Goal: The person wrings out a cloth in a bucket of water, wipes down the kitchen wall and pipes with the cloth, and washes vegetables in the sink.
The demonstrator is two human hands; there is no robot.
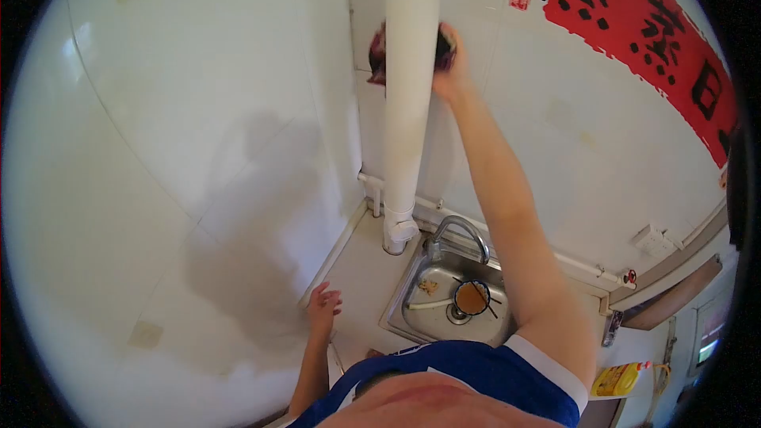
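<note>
overhead, the right hand (450,79) reaches up to the wall (523,123) behind the upright white pipe (407,103), its grip on a bunched dark purple cloth (377,57). the cloth shows on both sides of the pipe, with its middle hidden behind it; the hand is at the cloth's right edge, and how far the fingers wrap around it is partly hidden. the right arm is stretched out nearly straight, passing to the right of the faucet (466,224).

the left hand (324,302) is low, near the left edge of the surface (367,273), its grip released, with the fingers loosely bent. a soft shadow falls on the broad pale wall to its left.

the pipe's lower end stands at the back of the surface, just beside the metal sink (420,326). the faucet arches over the back of the sink. in the basin, a round, dark-rimmed vessel (472,298) with an orange-brown inside sits near the drain (457,315), thin dark sticks or legs jutting out around it. small yellowish scraps (428,287) lie to its left. at the lower right is a yellow bottle (617,380), and a red banner (634,20) with black characters runs across the upper right of the wall.
</note>
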